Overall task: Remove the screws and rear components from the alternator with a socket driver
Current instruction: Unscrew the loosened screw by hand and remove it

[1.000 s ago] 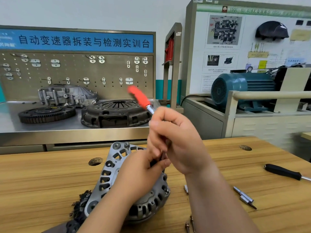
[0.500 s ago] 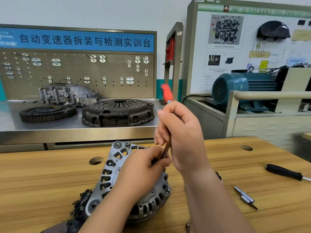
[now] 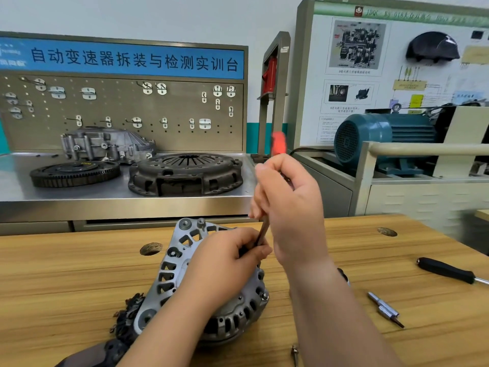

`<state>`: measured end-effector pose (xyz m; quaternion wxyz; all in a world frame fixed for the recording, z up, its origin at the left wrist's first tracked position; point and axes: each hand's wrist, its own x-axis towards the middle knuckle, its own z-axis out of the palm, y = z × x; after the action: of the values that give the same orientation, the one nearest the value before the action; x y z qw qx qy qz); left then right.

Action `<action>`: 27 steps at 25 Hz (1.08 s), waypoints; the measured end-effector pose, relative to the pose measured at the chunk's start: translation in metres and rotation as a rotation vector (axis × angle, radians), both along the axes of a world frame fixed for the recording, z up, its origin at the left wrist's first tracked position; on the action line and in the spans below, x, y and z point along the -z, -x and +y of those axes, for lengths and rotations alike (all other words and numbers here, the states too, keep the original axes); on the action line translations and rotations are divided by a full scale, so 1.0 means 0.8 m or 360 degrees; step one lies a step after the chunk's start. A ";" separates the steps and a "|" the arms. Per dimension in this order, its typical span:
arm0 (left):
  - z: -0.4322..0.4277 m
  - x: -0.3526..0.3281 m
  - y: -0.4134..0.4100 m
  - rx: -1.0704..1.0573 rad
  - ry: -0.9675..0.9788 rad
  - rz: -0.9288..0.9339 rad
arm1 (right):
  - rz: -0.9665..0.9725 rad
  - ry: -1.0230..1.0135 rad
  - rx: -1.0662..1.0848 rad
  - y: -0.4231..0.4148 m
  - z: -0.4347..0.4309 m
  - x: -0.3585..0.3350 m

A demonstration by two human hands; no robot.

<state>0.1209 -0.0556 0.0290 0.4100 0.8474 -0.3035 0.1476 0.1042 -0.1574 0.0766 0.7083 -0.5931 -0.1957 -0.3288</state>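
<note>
The silver cast-metal alternator (image 3: 172, 271) with slotted vents lies on its side at the near edge of the pale wooden workbench (image 3: 66, 287), right in front of you. A ragged black part (image 3: 127, 316) sits against its lower left edge. Your left hand (image 3: 227, 263) rests on top of the housing with the fingers curled, pinching the lower end of the thin dark shaft of the red-handled socket driver (image 3: 277, 143). Your right hand (image 3: 288, 207) is wrapped in a fist round the driver higher up, so that only the blurred red tip of the handle shows above your knuckles. The driver stands nearly upright, leaning a little to the right. Where its tip meets the alternator is hidden under your left fingers.

To your right on the bench lie two short silver driver bits (image 3: 383, 308) side by side, and further out a black-handled screwdriver (image 3: 447, 271). A small loose screw (image 3: 294, 353) lies by your right forearm. On the steel counter behind sit a dark round clutch cover (image 3: 185, 173), a toothed flywheel ring (image 3: 74, 173) and a grey cast gearbox housing (image 3: 105, 144), with a teal electric motor (image 3: 383, 136) off to the right
</note>
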 end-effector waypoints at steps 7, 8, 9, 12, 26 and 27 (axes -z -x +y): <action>0.000 0.000 0.000 -0.0019 -0.0012 0.0017 | -0.0004 0.0213 0.0041 0.001 -0.004 0.001; -0.001 0.001 -0.001 -0.0022 0.0013 0.0012 | -0.0093 0.0224 0.0504 0.000 0.000 0.005; -0.001 0.001 -0.001 -0.0026 0.0024 0.0008 | -0.0147 0.0181 0.0767 -0.001 0.004 0.006; -0.001 0.000 0.000 -0.0021 0.0013 0.0038 | -0.0053 0.0023 0.0457 -0.003 0.001 0.002; 0.000 0.002 -0.001 -0.0018 0.0035 0.0015 | -0.0006 0.0005 0.0217 0.000 0.007 0.001; 0.001 0.004 -0.002 -0.0022 0.0016 0.0007 | 0.0054 -0.0008 -0.0182 0.001 0.001 -0.003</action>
<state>0.1226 -0.0551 0.0261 0.4139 0.8477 -0.2960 0.1502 0.1033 -0.1565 0.0788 0.7307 -0.5847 -0.2165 -0.2781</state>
